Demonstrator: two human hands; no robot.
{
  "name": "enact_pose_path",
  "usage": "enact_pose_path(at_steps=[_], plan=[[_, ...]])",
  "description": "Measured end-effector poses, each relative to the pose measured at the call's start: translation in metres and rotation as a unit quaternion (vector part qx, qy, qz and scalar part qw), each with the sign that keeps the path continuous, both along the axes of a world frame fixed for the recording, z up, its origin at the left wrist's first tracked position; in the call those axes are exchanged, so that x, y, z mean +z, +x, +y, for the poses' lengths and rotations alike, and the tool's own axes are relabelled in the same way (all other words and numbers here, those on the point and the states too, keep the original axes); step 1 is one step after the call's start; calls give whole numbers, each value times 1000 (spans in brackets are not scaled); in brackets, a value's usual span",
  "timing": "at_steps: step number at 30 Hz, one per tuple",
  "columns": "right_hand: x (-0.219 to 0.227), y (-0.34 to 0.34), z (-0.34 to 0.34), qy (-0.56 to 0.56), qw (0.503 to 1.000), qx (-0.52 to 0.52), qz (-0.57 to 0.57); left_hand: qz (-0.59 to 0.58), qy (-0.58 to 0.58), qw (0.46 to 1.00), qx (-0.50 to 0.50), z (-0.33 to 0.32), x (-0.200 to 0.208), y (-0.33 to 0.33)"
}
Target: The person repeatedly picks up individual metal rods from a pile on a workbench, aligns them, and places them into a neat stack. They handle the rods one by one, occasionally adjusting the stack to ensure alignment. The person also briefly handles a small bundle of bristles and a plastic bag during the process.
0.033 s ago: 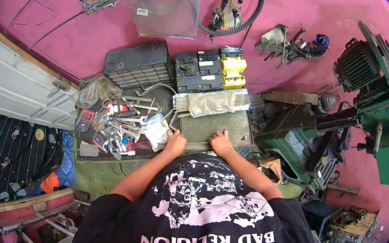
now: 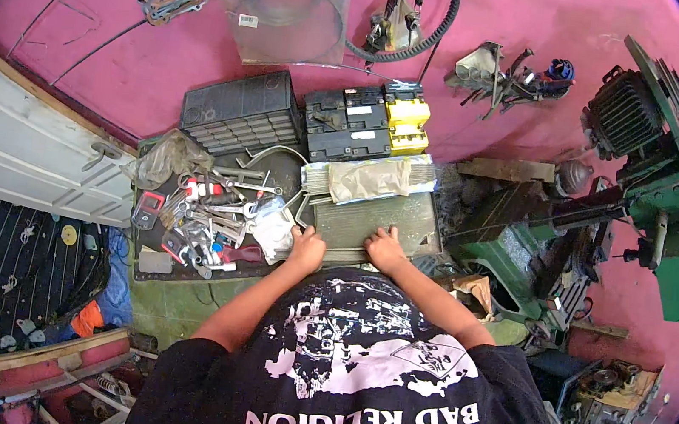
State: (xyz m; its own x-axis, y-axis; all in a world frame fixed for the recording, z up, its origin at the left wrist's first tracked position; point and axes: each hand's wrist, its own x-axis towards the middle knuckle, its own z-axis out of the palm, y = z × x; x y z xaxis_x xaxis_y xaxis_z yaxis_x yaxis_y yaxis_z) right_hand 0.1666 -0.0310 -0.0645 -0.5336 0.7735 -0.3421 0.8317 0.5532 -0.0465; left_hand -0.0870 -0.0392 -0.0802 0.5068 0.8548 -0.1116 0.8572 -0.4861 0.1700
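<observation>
Your left hand [image 2: 307, 248] is at the near left corner of a flat, ribbed grey-green panel [image 2: 368, 224], fingers curled; your right hand [image 2: 384, 249] rests on the panel's near part, to the right of the left hand, fingers likewise bent. Whether either hand grips the panel or only presses on it: cannot tell, undersides of the fingers hidden. Panel lies on the desk [image 2: 183, 294], directly in front of and between both hands. Beyond the hands, across the panel's far side, a bundle of thin rods [image 2: 422, 174] lies under crumpled tan paper [image 2: 371, 180]. Just left of your left hand: a white plastic bag [image 2: 272, 236], then a red-handled tool [image 2: 244, 253] and a heap of wrenches [image 2: 214, 221]. Farther left, a red-and-grey meter [image 2: 148, 210]. Past the rods, well ahead of both hands: black batteries [image 2: 350, 132], yellow batteries [image 2: 407, 127] adjoining on their right. Well right of your right hand, a green machine [image 2: 493, 254].
</observation>
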Motion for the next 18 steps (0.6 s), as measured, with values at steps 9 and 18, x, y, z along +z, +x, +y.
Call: enact_pose_path(at_steps=[9,18], plan=[[14,-5,-4,12,1000,-11,20,-47,18,999,19,-7,-2,0],[-16,5,-2,11,999,-23,31,12,-55,997,52,-6,-2,4]])
